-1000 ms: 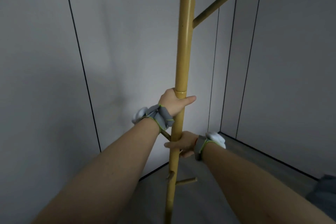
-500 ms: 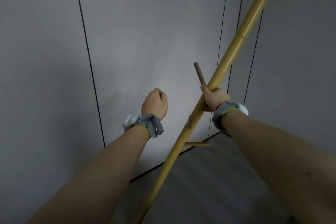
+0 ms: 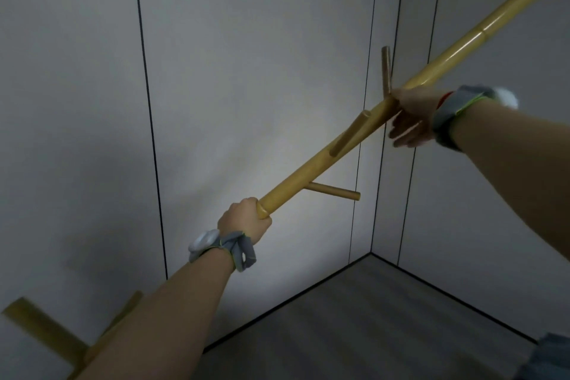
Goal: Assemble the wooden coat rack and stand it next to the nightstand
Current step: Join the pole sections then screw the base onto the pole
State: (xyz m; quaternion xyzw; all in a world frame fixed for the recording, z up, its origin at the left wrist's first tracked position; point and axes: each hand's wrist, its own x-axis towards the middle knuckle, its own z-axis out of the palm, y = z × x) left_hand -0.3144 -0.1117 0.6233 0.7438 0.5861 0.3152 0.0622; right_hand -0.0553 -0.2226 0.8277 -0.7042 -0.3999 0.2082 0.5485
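Observation:
The wooden coat rack pole slants from lower left to upper right in front of the wall. Three short pegs stick out of it: one upright, one along the pole, one pointing right below it. My left hand is wrapped around the pole below the pegs. My right hand cups the pole by the upright peg, fingers loosely extended under it. A blurred wooden base leg shows at the lower left, partly behind my left forearm. No nightstand is in view.
Grey wall panels with dark vertical seams meet in a corner. Grey wood-look floor lies below. A bit of blue-grey cloth shows at the bottom right edge.
The pole has gone from upright to a strong slant, top to the right. My left hand let go, then gripped it again lower down. My right hand stayed on the pole and rose.

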